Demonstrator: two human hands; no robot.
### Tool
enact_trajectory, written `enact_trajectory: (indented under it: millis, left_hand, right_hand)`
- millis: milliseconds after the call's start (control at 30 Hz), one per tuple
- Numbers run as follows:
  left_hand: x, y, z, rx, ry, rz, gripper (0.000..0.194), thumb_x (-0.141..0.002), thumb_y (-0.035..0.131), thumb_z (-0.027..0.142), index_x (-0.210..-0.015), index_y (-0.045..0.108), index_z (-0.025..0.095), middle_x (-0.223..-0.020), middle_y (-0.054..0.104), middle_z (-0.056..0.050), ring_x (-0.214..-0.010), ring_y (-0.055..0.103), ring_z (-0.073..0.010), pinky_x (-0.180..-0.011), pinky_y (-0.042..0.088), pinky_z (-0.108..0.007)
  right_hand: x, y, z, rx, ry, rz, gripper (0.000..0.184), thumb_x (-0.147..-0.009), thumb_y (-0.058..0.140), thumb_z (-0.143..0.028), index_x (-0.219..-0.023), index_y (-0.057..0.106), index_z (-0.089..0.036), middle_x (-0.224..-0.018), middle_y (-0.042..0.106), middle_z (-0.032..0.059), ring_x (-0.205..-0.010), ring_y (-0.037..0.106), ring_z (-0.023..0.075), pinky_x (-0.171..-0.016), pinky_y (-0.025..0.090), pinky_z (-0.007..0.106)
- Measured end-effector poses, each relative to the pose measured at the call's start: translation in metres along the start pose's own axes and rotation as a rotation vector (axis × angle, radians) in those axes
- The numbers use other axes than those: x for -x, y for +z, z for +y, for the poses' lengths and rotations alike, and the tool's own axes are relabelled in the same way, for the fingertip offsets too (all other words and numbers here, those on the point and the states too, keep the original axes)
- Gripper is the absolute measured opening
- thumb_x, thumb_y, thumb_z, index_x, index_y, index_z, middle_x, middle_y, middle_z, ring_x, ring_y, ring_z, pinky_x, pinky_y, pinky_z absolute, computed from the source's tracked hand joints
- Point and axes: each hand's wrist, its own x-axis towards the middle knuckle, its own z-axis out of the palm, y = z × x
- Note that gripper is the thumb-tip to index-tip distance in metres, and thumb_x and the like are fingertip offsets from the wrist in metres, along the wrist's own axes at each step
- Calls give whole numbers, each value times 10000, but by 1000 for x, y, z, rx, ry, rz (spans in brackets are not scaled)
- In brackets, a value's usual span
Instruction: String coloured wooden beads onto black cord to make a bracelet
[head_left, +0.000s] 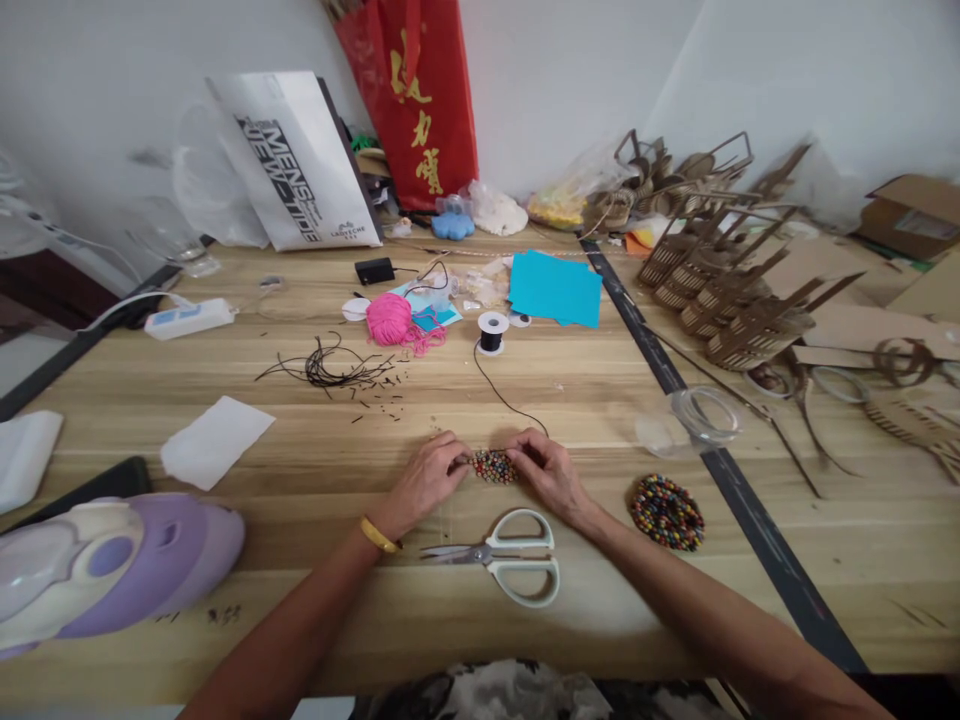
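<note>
Between my two hands lies a small bunch of multicoloured beads on the wooden table. My left hand is closed in a pinch at the left end of the beads. At their upper right my right hand pinches, with a thin black cord running down to it from a spool. The fingertips partly hide what exactly is held. Just below the hands rest white-handled scissors, blades to the left. A coil of multicoloured beads lies beside my right forearm.
Black cord pieces and short clippings lie left of the spool. Behind are pink yarn and blue sheets. At the left stand a purple-and-white device and white paper; at the right, small woven baskets and clear tubing.
</note>
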Motion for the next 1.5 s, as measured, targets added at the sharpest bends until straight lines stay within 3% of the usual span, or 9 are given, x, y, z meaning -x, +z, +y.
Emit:
enact_trajectory:
  millis: [367,533,667,900,1100,1500]
  left_hand:
    - [-1,-1,1,-14,18,39,81,-808,579,123,-786,656,134,-797,618,-49,-729,570,-150,-696,438,-256]
    - [1,-4,8,116,23,49,65,-794,586,129,-796,651,129,-757,645,-42,-674,576,-129,-651,446,-228]
    - [6,-3,18,254,21,-32,79,-803,585,175,-812,654,137,-783,689,-39,-706,609,-127,-681,462,-220]
    - [8,2,22,408,-5,-216,121,-790,583,202,-813,665,115,-789,691,-57,-713,620,-140,-683,484,-234]
    - [4,4,16,512,-43,-212,127,-796,585,208,-839,667,121,-859,699,-73,-801,641,-162,-759,501,-264]
    - [0,9,13,574,-53,-181,97,-779,609,204,-811,654,124,-836,682,-57,-784,622,-149,-743,493,-249]
  right_hand:
    - [-1,1,2,-81,41,-2,205,-864,549,-346,-773,559,-163,-664,511,-1,-593,457,119,-533,360,227]
    - [-1,-2,0,-114,78,-18,217,-859,555,-358,-766,549,-162,-634,488,-13,-567,434,109,-512,343,221]
    - [-1,-4,4,-162,90,-15,212,-875,537,-365,-800,532,-167,-616,483,-27,-541,432,101,-502,343,214]
    - [6,-3,-2,-132,8,-114,192,-921,467,-356,-847,488,-180,-553,532,-34,-485,473,99,-485,369,207]
    - [10,-3,-8,-7,-79,-222,159,-928,447,-322,-863,500,-187,-596,568,-22,-502,500,96,-480,378,191]
    - [2,0,-1,17,-113,-237,168,-933,452,-297,-832,512,-176,-692,557,-4,-602,505,107,-579,396,208]
